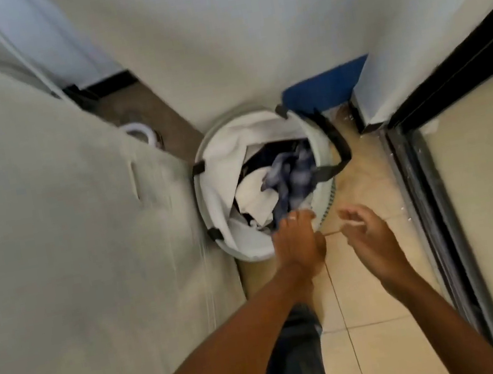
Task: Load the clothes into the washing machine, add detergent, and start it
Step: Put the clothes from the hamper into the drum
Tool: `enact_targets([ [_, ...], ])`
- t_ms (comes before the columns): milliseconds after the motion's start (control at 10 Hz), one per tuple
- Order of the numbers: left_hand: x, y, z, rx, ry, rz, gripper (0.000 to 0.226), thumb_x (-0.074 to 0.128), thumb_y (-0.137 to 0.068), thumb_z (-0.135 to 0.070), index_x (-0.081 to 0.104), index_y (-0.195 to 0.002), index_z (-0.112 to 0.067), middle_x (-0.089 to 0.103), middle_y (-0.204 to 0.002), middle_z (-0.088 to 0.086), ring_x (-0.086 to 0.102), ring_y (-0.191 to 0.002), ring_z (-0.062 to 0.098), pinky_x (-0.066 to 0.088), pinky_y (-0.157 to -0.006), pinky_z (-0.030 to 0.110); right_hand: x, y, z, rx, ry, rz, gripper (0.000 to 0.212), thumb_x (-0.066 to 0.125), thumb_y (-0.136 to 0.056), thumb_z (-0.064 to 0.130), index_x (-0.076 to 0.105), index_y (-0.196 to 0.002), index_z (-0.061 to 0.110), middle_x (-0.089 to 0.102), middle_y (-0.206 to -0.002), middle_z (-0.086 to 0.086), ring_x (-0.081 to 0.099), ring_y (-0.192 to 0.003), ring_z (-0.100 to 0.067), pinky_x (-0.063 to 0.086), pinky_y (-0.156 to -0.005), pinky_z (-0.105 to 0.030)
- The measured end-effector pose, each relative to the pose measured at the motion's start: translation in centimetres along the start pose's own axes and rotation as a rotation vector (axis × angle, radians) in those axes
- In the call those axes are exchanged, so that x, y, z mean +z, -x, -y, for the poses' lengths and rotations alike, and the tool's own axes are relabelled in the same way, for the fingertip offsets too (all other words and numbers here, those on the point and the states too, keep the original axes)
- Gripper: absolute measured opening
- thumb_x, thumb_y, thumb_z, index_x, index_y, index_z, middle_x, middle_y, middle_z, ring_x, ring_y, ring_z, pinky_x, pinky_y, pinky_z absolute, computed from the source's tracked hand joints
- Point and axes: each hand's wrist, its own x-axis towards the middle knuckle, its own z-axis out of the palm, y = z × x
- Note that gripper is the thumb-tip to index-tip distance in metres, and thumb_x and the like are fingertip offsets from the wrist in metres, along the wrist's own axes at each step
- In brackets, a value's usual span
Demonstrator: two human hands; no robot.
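basket: round white laundry basket (211, 199) is sitting on the tiled floor (371, 296), against the wall and just beside a pale covered unit (69, 249) on the left; dark strap handles are hanging over its rim
clothes: white pieces and a blue patterned garment (290, 176) are lying jumbled inside the basket; frame is motion-blurred
left hand: left hand (297, 243) is reaching over the near rim, fingertips touching the blue garment; whether it is pinching the cloth, cannot tell
right hand: right hand (365, 232) is hovering over the floor just right of the basket, fingers spread, holding nothing
washing machine: not clearly showing; the covered unit may be it, cannot confirm
detergent: not in view
step: judging as starting to pull clothes out, 0 loaded so far
risk 1: garments are looking tangled, so lifting 1 may be dragging others out onto the floor
risk 2: a 1-handed pull at the near rim may be tipping the light basket
risk 3: a loose strap may be snagging the load
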Motion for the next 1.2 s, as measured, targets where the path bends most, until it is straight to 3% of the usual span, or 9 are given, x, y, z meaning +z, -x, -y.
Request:
enact_targets([
  [100, 1.5, -3.0, 3.6, -0.203, 0.1, -0.138, 0.034, 0.043, -0.096, -0.031, 0.05, -0.124, -0.014, 0.051, -0.127, 0.01, 0.046, -0.116, 0.031, 0.038, -0.092, 0.043, 3.2, -4.8, 1.3, -0.054, 0.057, 0.092, 0.032, 0.05, -0.091, 0.004, 0.057, -0.12, 0.015, 0.06, -0.116, 0.0, 0.056, -0.107, -0.015, 0.046, -0.096, -0.036],
  [300, 3.8, -8.7, 10.6, -0.478, 0.389, -0.066, 0.038, 0.048, -0.094, -0.027, 0.047, -0.129, -0.015, 0.048, -0.135, 0.012, 0.045, -0.124, 0.032, 0.039, -0.098, 0.042, 11.3, -16.6, 3.4, -0.151, 0.345, 0.326, 0.045, 0.063, -0.083, 0.007, 0.052, -0.127, 0.011, 0.054, -0.117, -0.004, 0.053, -0.107, -0.016, 0.041, -0.083, -0.022],
  [400, 4.5, -10.2, 13.0, -0.52, 0.431, -0.009, 0.04, 0.053, -0.091, -0.027, 0.047, -0.129, -0.015, 0.049, -0.135, 0.013, 0.047, -0.123, 0.032, 0.039, -0.099, 0.039, 14.4, -23.8, 2.0, -0.072, 0.644, 0.311, 0.075, 0.075, -0.074, 0.023, 0.038, -0.138, 0.01, 0.037, -0.142, -0.019, 0.038, -0.131, -0.036, 0.037, -0.102, -0.039],
  [500, 5.2, -10.7, 14.6, -0.548, 0.456, 0.048, 0.042, 0.053, -0.091, -0.025, 0.045, -0.131, -0.015, 0.047, -0.136, 0.013, 0.046, -0.124, 0.032, 0.039, -0.101, 0.041, 15.4, -28.0, 0.2, 0.069, 1.036, 0.242, 0.118, 0.081, -0.067, 0.041, 0.003, -0.15, 0.01, -0.002, -0.157, -0.02, -0.001, -0.144, -0.038, 0.008, -0.117, -0.054],
  [600, 5.9, -10.6, 15.8, -0.593, 0.486, 0.096, 0.042, 0.051, -0.092, -0.022, 0.044, -0.133, -0.015, 0.045, -0.137, 0.012, 0.045, -0.125, 0.032, 0.039, -0.103, 0.042, 14.6, -29.1, -5.1, 0.086, 1.026, 0.256, 0.123, 0.082, -0.069, 0.033, -0.007, -0.15, 0.012, -0.01, -0.156, -0.022, -0.003, -0.143, -0.043, 0.007, -0.114, -0.06],
  [800, 5.7, -9.2, 15.3, -0.608, 0.642, 0.106, 0.037, 0.052, -0.093, -0.026, 0.047, -0.127, -0.012, 0.046, -0.132, 0.016, 0.048, -0.121, 0.034, 0.04, -0.1, 0.041, 11.8, -25.6, -7.8, 0.077, 0.912, 0.08, 0.055, 0.075, -0.075, 0.014, 0.053, -0.121, -0.007, 0.055, -0.121, -0.031, 0.052, -0.112, -0.047, 0.042, -0.092, -0.05],
  [1000, 3.6, -8.5, 13.4, -0.683, 0.747, 0.087, 0.035, 0.048, -0.095, -0.031, 0.052, -0.12, -0.008, 0.053, -0.127, 0.019, 0.052, -0.117, 0.036, 0.042, -0.099, 0.041, 8.5, -18.8, -2.9, -0.118, 0.791, 0.115, 0.048, 0.074, -0.073, 0.036, 0.064, -0.091, -0.007, 0.062, -0.098, -0.034, 0.06, -0.094, -0.046, 0.036, -0.069, -0.036],
  [1100, 1.3, -8.3, 11.5, -0.777, 0.977, 0.061, 0.036, 0.041, -0.097, -0.041, 0.056, -0.092, -0.008, 0.06, -0.115, 0.021, 0.057, -0.107, 0.034, 0.041, -0.092, 0.037, 8.5, -14.1, -0.1, -0.262, 0.7, 0.131, 0.042, 0.063, -0.073, 0.038, 0.062, -0.082, -0.004, 0.062, -0.089, -0.035, 0.061, -0.089, -0.046, 0.039, -0.068, -0.04],
  [1200, 3.2, -9.6, 11.7, -0.936, 1.254, 0.101, 0.115, 0.037, -0.059, -0.093, 0.049, -0.132, -0.006, 0.049, -0.139, 0.016, 0.051, -0.121, 0.031, 0.036, -0.108, 0.04, 8.2, -9.6, 2.4, -0.306, 0.527, 0.132, 0.028, 0.061, -0.076, 0.032, 0.055, -0.075, 0.004, 0.061, -0.076, -0.021, 0.06, -0.078, -0.032, 0.036, -0.064, -0.031],
])
